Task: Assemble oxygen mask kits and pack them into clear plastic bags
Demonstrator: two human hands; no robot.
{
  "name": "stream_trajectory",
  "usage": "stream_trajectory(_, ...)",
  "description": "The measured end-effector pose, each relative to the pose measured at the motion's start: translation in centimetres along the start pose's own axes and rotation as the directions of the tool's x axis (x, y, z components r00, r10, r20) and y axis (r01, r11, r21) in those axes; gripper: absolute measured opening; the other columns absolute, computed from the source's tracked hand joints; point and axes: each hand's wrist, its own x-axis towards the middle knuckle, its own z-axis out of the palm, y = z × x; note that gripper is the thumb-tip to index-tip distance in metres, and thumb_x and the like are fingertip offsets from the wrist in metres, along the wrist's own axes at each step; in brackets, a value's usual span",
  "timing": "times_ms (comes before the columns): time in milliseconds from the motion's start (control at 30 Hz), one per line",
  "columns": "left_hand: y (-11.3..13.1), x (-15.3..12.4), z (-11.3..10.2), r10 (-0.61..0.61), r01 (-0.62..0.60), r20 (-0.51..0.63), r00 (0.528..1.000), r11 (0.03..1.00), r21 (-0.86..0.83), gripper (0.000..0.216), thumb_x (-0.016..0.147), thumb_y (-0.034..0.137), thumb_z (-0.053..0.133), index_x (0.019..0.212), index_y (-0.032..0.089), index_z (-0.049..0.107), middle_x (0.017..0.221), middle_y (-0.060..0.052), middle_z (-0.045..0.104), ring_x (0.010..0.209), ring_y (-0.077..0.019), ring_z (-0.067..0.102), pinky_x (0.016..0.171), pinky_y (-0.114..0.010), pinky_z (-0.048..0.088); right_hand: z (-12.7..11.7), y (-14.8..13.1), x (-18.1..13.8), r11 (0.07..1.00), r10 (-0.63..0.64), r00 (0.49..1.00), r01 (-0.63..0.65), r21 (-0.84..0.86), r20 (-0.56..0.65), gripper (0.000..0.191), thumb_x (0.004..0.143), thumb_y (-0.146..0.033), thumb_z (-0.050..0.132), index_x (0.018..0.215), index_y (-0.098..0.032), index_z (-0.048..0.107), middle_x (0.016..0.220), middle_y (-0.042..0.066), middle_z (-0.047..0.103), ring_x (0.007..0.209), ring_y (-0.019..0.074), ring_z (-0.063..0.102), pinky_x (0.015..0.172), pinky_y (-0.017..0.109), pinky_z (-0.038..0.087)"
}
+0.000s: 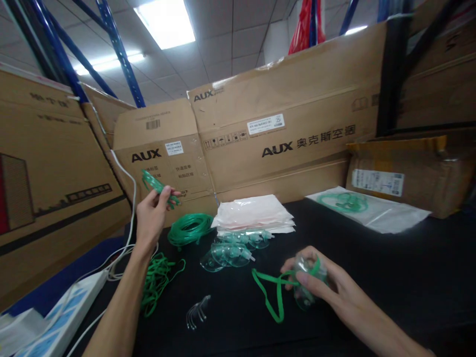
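Item: left hand (154,206), raised, closing its fingers and thumb around a green bundle (151,179); the fingers are covering its lower part, and blur is leaving its makeup uncertain.
Item: right hand (330,280), low over the table, pinching a clear mask (305,266) narrowly between thumb and fingers; the thumb is hiding part of the shell. A green strap (280,300) is trailing from it toward the left.
Item: both forearms, running out of view below.
Item: clear masks (226,253), overlapping; I am failing to count them.
Item: white packets (255,213), stacked behind the masks, their contents not showing.
Item: thin wire pieces (197,313), lying loose, too small for me to identify.
Item: power strip (63,312), lower left, being cut by the frame edge.
Surface: black tabletop (230,332), also bearing coiled green tubing (189,234), tangled green cord (152,285) and, at right, a flat white packet (390,218) beside a taped carton (427,168).
Room: I am seeing printed cardboard panels (297,119) standing behind, blue metal posts (121,54) rising above, red plastic (300,29) hanging high, and a ceiling light (165,22) glowing.
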Motion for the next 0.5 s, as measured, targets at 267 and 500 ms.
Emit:
stream_trajectory(267, 11.5, -6.7, 1.5, 0.147, -0.117, 0.438, 0.887, 0.989, -0.095, 0.045, 0.096, 0.059, 0.059, 0.082, 0.018, 0.072, 0.077, -0.002, 0.073, 0.064, -0.0158, 0.063, 0.058, -0.024, 0.049, -4.5, -4.5, 0.2, 0.929, -0.073, 0.931, 0.194, 0.314, -0.358, 0.045, 0.074, -0.037, 0.083, 0.109, -0.029, 0.057, 0.108, 0.007, 0.08, 0.097, 0.0285, 0.077, 0.088, 0.041, 0.059)
stream_trajectory(500, 13.2, -17.4, 4.8, 0.232, -0.592, 0.872, 0.432, 0.802, 0.08, 0.02, 0.105, 0.03, 0.055, 0.102, 0.024, 0.074, 0.098, -0.005, 0.075, 0.093, -0.026, 0.071, 0.078, -0.034, 0.059, -9.7, -6.9, -3.0, 0.997, -0.071, 0.914, 0.066, -0.025, -0.4, 0.031, 0.077, -0.045, 0.081, 0.1, -0.027, 0.069, 0.06, -0.001, 0.064, 0.062, 0.0227, 0.066, 0.067, 0.033, 0.06)
